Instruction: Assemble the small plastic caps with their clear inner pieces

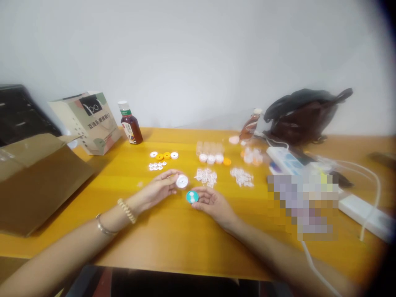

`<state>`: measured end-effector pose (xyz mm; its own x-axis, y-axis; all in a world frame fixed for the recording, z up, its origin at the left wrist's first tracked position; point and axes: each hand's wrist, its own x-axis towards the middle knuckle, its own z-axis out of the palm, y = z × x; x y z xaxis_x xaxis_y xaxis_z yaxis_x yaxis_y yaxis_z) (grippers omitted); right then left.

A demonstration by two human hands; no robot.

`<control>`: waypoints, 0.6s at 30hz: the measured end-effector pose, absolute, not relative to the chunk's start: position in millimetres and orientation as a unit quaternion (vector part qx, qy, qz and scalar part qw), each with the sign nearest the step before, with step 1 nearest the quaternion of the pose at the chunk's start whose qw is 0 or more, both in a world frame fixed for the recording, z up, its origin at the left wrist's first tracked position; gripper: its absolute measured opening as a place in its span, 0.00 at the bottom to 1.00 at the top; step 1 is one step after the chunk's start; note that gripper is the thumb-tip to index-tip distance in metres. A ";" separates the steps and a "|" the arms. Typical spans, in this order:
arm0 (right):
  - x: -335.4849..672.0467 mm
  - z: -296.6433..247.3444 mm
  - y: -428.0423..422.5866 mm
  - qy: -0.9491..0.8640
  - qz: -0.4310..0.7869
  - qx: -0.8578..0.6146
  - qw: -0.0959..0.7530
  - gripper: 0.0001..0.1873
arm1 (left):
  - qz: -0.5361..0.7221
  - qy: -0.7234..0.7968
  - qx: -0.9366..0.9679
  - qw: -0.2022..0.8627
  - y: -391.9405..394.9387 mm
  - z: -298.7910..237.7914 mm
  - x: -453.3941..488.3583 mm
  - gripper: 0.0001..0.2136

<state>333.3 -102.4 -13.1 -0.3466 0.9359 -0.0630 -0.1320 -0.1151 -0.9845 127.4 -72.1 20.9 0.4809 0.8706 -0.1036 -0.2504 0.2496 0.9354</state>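
Observation:
Between the thumb and fingers of my left hand [159,187] is a white round plastic disc [182,181] with a small mark at its centre. My right hand [213,205] pinches a teal round disc [192,196] by its edge; two small white shapes show on its face. The discs are close together but apart, above the table. Beyond my left hand stand white and orange rings [163,156] in a row and several small white pieces [157,166]. Past my right hand lie two piles of small clear plastic parts, a left pile [206,177] and a right pile [242,177].
Farther back are clear cylinders [210,147], white round pieces [211,159] and a dark drink bottle [131,123]. A cardboard box [40,181] and paper bag [93,123] occupy the left. A power strip [286,161], white cables and a dark bag [303,115] are right.

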 end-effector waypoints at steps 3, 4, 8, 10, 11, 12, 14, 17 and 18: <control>332.9 -13.7 -102.1 -0.517 0.621 -0.400 0.433 0.21 | 0.394 0.307 0.449 0.741 -83.5 19.2 125.4 0.14; 332.9 -13.2 -102.2 -0.518 0.614 -0.403 0.438 0.21 | 0.390 0.302 0.449 0.745 -84.4 18.3 125.4 0.15; 333.5 -9.8 -103.4 -0.522 0.592 -0.415 0.452 0.20 | 0.386 0.298 0.456 0.745 -82.5 14.4 126.1 0.12; 333.6 -8.8 -103.8 -0.526 0.585 -0.418 0.453 0.19 | 0.388 0.292 0.458 0.744 -81.7 13.2 126.3 0.11; 333.6 -8.7 -103.8 -0.529 0.583 -0.418 0.454 0.19 | 0.388 0.288 0.459 0.745 -81.8 12.9 126.3 0.11; 333.6 -8.9 -103.8 -0.531 0.580 -0.418 0.455 0.19 | 0.388 0.284 0.459 0.747 -82.2 12.9 126.3 0.11; 333.4 -9.7 -103.6 -0.538 0.573 -0.416 0.457 0.19 | 0.387 0.280 0.458 0.749 -83.3 13.4 126.5 0.11; 333.3 -10.5 -103.4 -0.548 0.561 -0.417 0.459 0.19 | 0.390 0.280 0.462 0.746 -85.3 14.6 127.5 0.11; 333.3 -10.4 -103.5 -0.551 0.557 -0.419 0.459 0.19 | 0.392 0.281 0.467 0.742 -85.9 14.9 127.9 0.11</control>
<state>333.3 -103.5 -10.4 -0.2268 0.9731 0.0396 -0.0492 0.0291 -0.9984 127.9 -85.9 14.9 0.5358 0.8429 -0.0503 -0.3190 0.2571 0.9122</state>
